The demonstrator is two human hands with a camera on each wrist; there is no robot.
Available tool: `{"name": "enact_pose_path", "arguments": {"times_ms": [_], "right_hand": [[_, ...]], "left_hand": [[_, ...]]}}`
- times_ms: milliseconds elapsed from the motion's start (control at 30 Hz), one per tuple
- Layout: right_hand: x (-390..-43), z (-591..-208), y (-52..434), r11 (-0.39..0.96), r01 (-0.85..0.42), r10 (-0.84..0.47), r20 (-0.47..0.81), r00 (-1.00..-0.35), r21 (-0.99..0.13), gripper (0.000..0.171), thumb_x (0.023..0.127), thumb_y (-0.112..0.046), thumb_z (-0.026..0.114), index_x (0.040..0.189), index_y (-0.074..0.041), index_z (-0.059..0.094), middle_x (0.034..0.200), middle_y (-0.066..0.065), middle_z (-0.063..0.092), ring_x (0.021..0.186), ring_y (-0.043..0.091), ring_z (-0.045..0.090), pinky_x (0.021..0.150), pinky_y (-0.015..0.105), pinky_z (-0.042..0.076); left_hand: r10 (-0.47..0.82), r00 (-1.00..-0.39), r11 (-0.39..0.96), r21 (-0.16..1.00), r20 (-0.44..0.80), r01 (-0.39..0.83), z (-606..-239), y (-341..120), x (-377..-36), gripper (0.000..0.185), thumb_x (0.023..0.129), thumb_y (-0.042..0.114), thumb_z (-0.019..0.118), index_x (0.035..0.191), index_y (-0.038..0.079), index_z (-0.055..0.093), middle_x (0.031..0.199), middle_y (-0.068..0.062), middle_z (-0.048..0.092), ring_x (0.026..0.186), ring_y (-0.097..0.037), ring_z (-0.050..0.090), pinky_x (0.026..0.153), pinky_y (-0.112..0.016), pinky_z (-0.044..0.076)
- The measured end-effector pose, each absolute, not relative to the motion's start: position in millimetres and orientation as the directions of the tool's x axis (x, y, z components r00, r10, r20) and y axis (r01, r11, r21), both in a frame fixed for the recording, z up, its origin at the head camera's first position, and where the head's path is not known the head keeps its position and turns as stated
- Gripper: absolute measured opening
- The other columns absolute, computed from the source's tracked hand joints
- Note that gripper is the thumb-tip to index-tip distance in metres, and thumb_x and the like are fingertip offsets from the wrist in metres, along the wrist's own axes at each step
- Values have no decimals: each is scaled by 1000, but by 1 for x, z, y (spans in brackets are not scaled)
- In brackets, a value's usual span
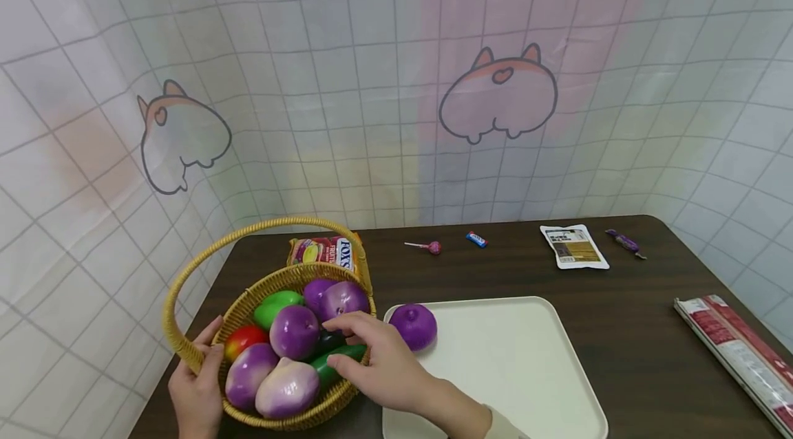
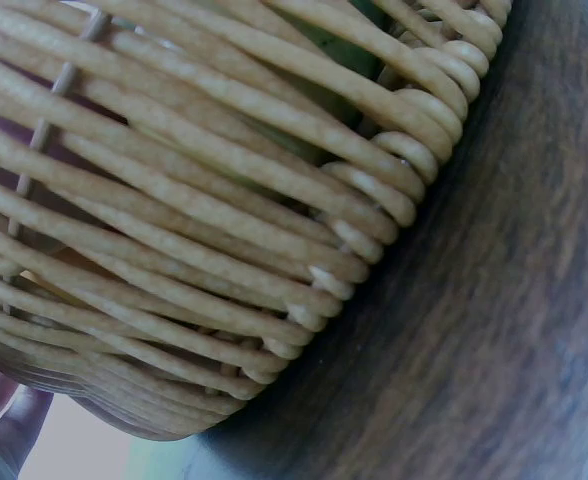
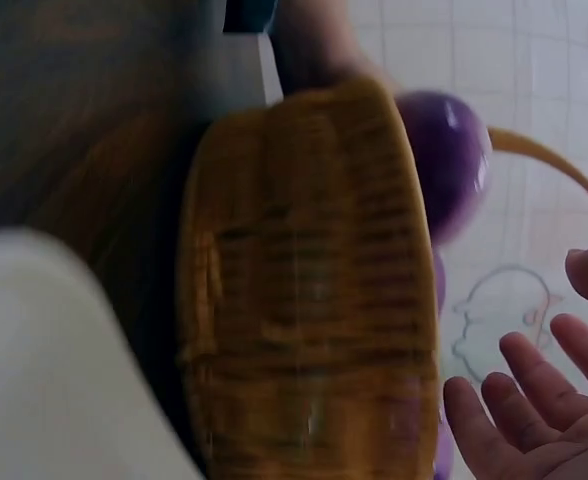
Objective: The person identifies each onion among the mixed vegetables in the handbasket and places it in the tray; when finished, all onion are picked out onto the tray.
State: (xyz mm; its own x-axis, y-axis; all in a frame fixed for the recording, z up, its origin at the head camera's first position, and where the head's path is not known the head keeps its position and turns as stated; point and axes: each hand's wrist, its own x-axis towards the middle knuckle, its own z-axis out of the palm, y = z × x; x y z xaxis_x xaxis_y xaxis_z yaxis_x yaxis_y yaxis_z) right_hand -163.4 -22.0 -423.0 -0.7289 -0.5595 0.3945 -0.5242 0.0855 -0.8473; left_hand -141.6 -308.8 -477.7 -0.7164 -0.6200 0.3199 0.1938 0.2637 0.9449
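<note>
A yellow wicker basket with an arched handle stands at the left of the table. My left hand grips its left side near the foot of the handle. Inside lie several purple onions, some whitish, with a red tomato, a green pepper and a long green cucumber-like piece. A dark piece between them is mostly hidden. Over the basket's right side hovers my right hand; in the right wrist view its fingers are loosely spread with nothing between them.
A white tray lies right of the basket, a purple onion at its corner. Behind are a candy bag, lollipop, small blue candy, white pouch and purple candy. A long red-white packet lies at right.
</note>
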Motion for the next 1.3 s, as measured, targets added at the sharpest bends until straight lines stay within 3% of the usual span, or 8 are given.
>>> {"name": "enact_pose_path", "arguments": {"times_ms": [300, 467, 667, 833, 1033, 1300], "right_hand": [[-155, -429, -56, 77, -558, -663, 375, -647, -826, 42, 93, -22, 66, 133, -16, 55, 133, -7, 55, 119, 8, 54, 90, 22, 49], [-152, -433, -68, 198, -659, -706, 360, -609, -726, 46, 92, -37, 66, 133, -21, 54, 133, -12, 53, 120, 1, 48, 96, 21, 44], [-150, -438, -73, 296, -711, -723, 337, -603, -638, 52, 89, -50, 67, 133, -26, 53, 130, -14, 52, 114, -2, 50, 91, 18, 44], [-150, -438, -76, 324, -671, -745, 258, -616, -668, 61, 88, -54, 66, 141, -32, 46, 132, -16, 50, 111, -2, 51, 87, 21, 47], [-150, -435, -75, 365, -646, -760, 185, -622, -671, 74, 86, -51, 70, 147, -32, 35, 138, -14, 46, 118, 1, 49, 91, 29, 48], [-151, -438, -73, 326, -651, -750, 232, -620, -686, 66, 86, -47, 72, 143, -32, 41, 132, -15, 46, 113, -1, 49, 88, 25, 48]], "left_hand": [[-619, -709, 266, 939, 338, 216, -477, -307, -141, 26, 95, 3, 60, 77, -12, 50, 121, -1, 69, 111, -7, 56, 84, -14, 36], [-613, -715, 260, 941, 336, 218, -476, -304, -142, 25, 96, 4, 59, 79, -13, 51, 122, -3, 69, 109, -6, 57, 84, -13, 37], [-619, -717, 253, 945, 321, 206, -475, -304, -144, 25, 96, 4, 60, 80, -12, 51, 121, -2, 69, 113, -5, 56, 87, -12, 37], [-637, -709, 251, 951, 302, 180, -475, -306, -141, 25, 95, 5, 61, 79, -12, 51, 119, 1, 70, 115, -5, 55, 89, -11, 37], [-639, -715, 259, 955, 283, 146, -473, -307, -140, 27, 96, 8, 61, 80, -11, 51, 120, 4, 69, 118, -3, 53, 90, -9, 35], [-644, -706, 275, 950, 294, 145, -471, -304, -140, 27, 96, 9, 61, 79, -11, 51, 118, 8, 70, 114, -1, 54, 87, -10, 35]]}}
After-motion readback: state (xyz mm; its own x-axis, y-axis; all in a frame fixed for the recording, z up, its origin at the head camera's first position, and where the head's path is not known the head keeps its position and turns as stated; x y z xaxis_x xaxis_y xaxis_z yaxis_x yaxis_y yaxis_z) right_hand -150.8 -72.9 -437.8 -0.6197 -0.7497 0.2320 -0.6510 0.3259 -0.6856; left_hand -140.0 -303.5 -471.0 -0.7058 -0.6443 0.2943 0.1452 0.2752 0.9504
